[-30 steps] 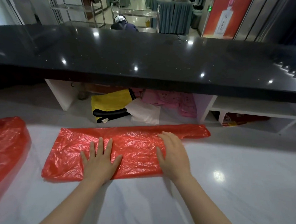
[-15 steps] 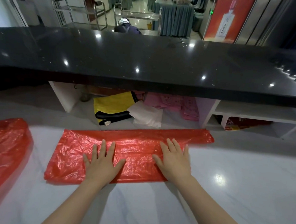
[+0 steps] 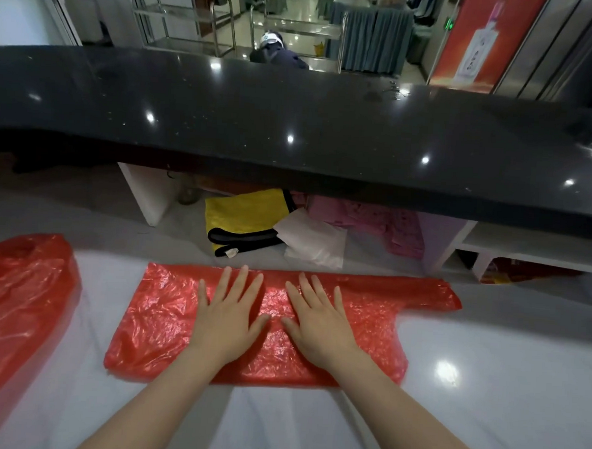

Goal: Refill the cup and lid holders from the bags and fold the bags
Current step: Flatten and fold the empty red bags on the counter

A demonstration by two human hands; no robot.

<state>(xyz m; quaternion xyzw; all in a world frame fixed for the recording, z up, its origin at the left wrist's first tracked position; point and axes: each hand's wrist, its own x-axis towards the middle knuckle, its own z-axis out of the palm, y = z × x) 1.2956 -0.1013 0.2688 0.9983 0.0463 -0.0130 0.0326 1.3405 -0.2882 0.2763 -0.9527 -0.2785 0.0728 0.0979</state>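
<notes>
**Both palms flat on the red bag**

Red plastic bag lies flattened on the white marble-look counter, long side running L–R, crinkled all over. One handle strip sticks out at the far right corner, w/ a cut-out notch just below it. Near edge looks like a fold, slightly puffed.

Left hand is palm-down on the bag's middle, fingers straight and a bit spread, tips close to the far edge. Right hand is the same: flat, fingers spread, pressing down, nothing pinched or curled. Thumbs point inward at each other, nearly touching, a narrow strip of bag betw. them. Both forearms come in from the bottom of the view & cross the bag's near edge.

A second red bag sits at the far left of the counter, bulkier, partly out of view, well apart from the flat one.

Behind the counter's far edge, under a raised black glossy countertop, there's an open white shelf: yellow bag w/ black trim, a pale folded sheet leaning on it, pink bags to the right. Another compartment further right holds sth red, too dark to name.

Beyond the black top: a person in a white cap, metal trolleys, a red poster.
</notes>
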